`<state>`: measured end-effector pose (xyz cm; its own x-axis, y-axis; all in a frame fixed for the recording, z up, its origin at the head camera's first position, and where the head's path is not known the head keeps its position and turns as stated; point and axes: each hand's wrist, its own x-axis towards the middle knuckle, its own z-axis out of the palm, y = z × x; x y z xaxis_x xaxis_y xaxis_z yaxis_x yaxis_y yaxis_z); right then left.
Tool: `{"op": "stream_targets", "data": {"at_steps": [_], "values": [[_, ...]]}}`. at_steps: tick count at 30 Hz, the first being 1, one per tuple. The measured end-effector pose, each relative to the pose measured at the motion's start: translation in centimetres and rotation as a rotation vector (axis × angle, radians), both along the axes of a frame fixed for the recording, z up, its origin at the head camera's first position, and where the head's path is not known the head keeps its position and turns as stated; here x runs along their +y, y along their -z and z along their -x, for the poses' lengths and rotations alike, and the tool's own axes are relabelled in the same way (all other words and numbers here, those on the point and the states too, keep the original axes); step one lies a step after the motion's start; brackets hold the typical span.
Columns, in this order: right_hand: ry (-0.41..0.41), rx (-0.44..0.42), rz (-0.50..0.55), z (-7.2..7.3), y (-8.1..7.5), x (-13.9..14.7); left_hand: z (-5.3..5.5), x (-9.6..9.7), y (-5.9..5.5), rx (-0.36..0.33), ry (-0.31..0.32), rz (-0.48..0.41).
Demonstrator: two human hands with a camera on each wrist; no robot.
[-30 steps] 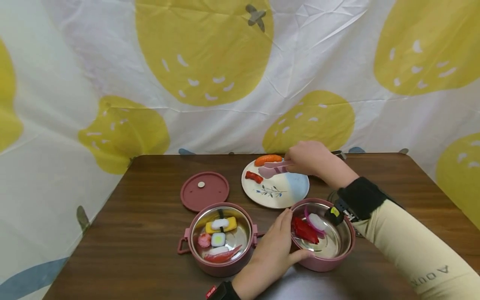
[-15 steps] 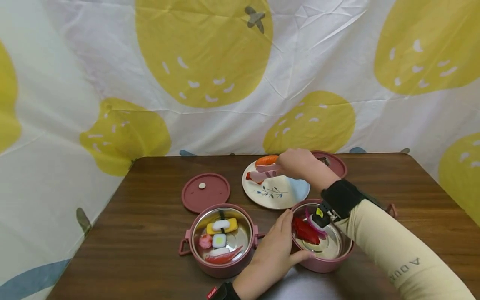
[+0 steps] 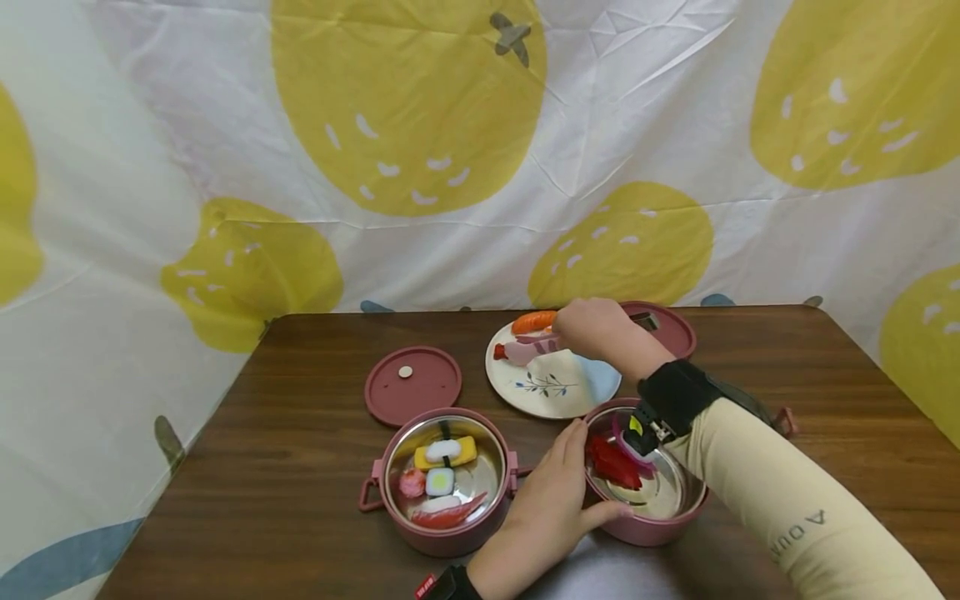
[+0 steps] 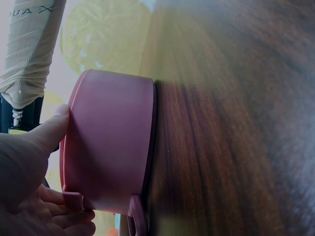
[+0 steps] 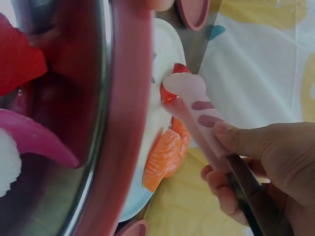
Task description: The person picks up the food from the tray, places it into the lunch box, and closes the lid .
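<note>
gripping pink tongs (image 3: 528,351), the right hand (image 3: 595,328) has their tips at the red piece (image 5: 180,68) on the plate (image 3: 551,405); the left hand (image 3: 550,492), loosely spread, rests against the right pot (image 3: 651,533). this and the left pot (image 3: 450,547) already contain food; the orange piece (image 3: 532,322) lies outside.

My table (image 3: 255,467) bears a left pot (image 3: 450,543) and right pot (image 3: 652,531); beyond them, a plate (image 3: 543,404) between left lid (image 3: 412,392) and right lid (image 3: 678,335).

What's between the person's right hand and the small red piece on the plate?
Pink-tipped tongs: the right wrist view shows the right hand holding them, their tips at the red piece.
</note>
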<state>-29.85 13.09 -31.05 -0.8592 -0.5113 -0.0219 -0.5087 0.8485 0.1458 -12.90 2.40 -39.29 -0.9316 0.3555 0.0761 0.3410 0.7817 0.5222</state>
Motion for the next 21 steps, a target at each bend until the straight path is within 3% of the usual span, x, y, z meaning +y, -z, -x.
{"op": "stream_targets", "data": {"at_steps": [4,8,15,21], "values": [[-0.043,0.063,0.019,-0.1,0.4,0.4,0.0,0.0,0.1,0.025,0.002,-0.006],[-0.066,0.063,0.061,-0.2,0.5,1.1,0.0,0.1,0.2,0.030,0.007,-0.015],[-0.051,0.022,0.111,-1.3,-1.0,3.0,0.0,0.2,0.4,0.058,0.021,-0.015],[-0.101,0.049,0.197,-3.2,-2.0,5.4,0.0,0.0,0.5,0.081,0.017,0.006]]}}
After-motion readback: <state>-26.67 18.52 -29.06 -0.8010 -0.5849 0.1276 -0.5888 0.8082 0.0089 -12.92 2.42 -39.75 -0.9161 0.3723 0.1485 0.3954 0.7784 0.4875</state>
